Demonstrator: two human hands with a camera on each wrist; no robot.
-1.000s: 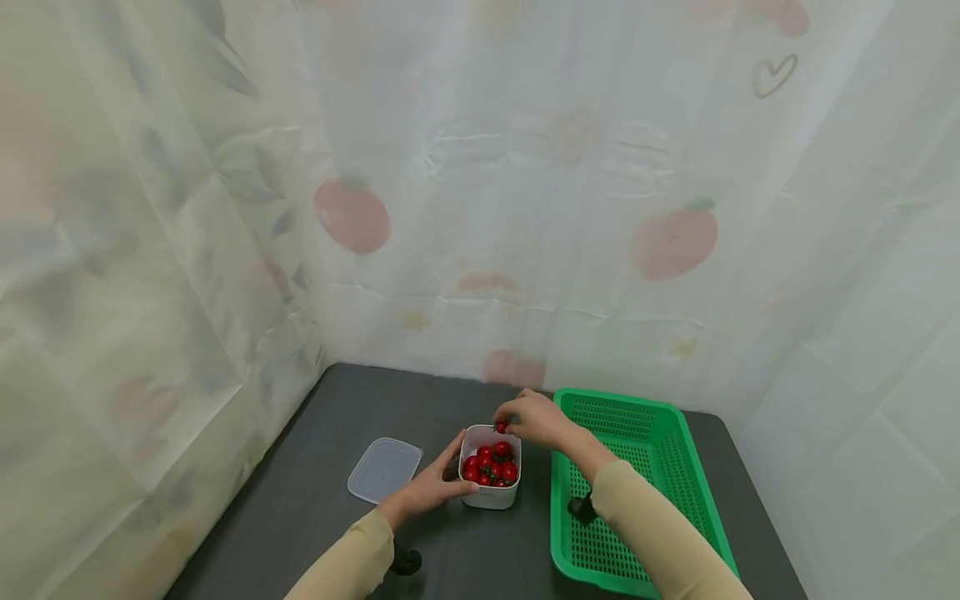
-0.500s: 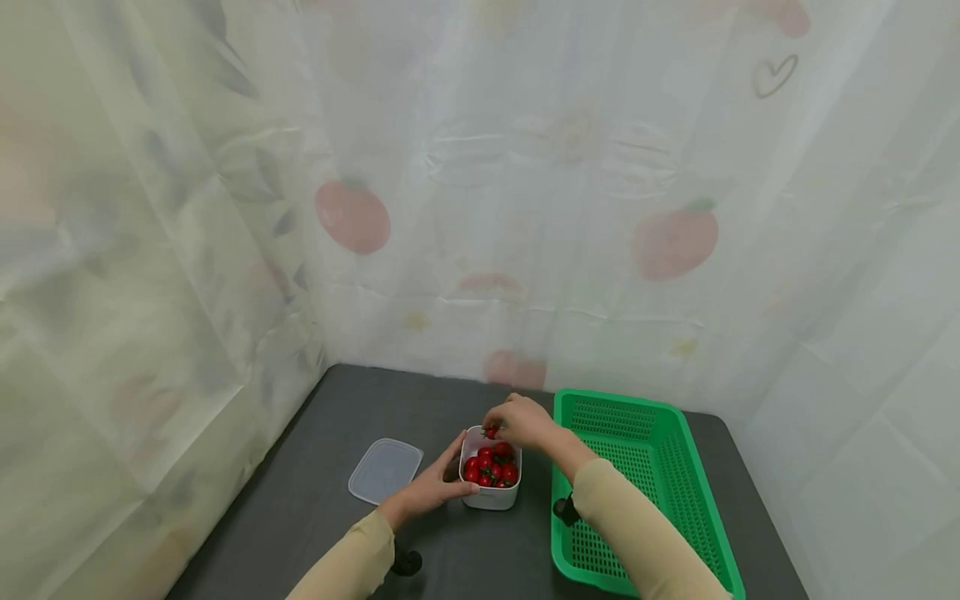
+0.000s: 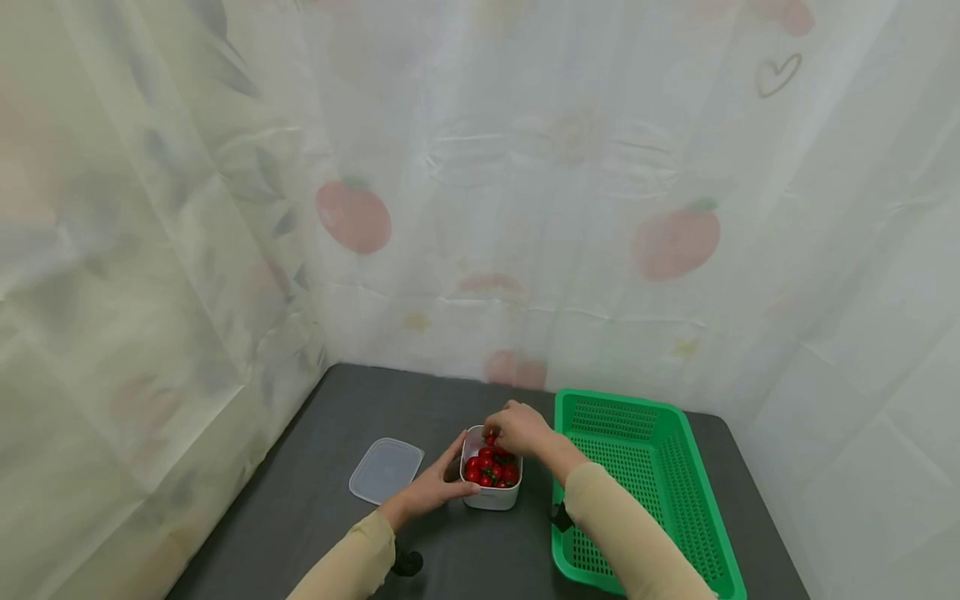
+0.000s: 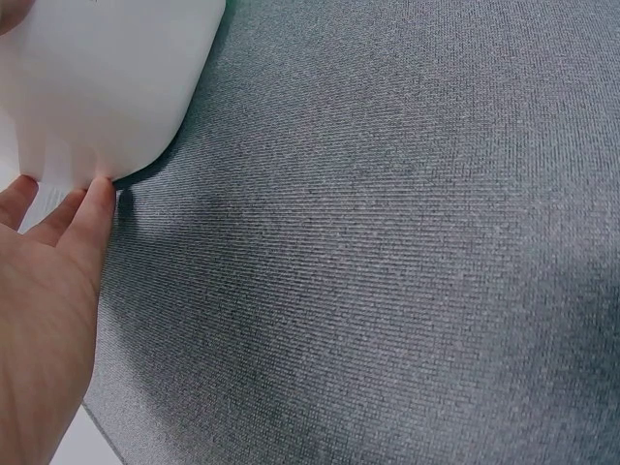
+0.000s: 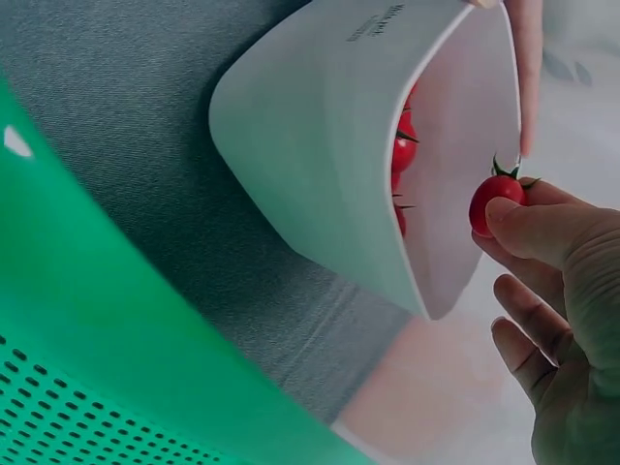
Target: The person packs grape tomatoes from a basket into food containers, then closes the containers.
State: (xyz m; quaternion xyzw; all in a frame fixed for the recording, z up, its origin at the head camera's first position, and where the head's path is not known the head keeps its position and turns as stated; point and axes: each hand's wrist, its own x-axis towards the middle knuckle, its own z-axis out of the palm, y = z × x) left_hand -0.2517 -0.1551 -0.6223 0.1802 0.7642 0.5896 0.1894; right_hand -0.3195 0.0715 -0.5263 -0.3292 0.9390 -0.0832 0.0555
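A white square container (image 3: 491,499) stands on the dark table, with several red cherry tomatoes (image 3: 487,468) inside. My left hand (image 3: 429,489) grips it from the left, thumb at the near side and fingers along the far left. In the left wrist view, fingertips (image 4: 98,194) press against its white wall. My right hand (image 3: 519,428) is over the container's far part. Thumb and index finger pinch one cherry tomato (image 5: 496,205) with a green stem, at the container's mouth in the right wrist view. The other right fingers are loosely bent.
A translucent lid (image 3: 386,471) lies flat on the table, left of the container. To the right is a green perforated basket (image 3: 696,483), partly covered by my right forearm. Patterned white sheeting (image 3: 480,217) hangs behind the table.
My right hand has moved left and then lower into the container's mouth, with the cherry tomato still pinched. The left hand and the container have stayed in place.
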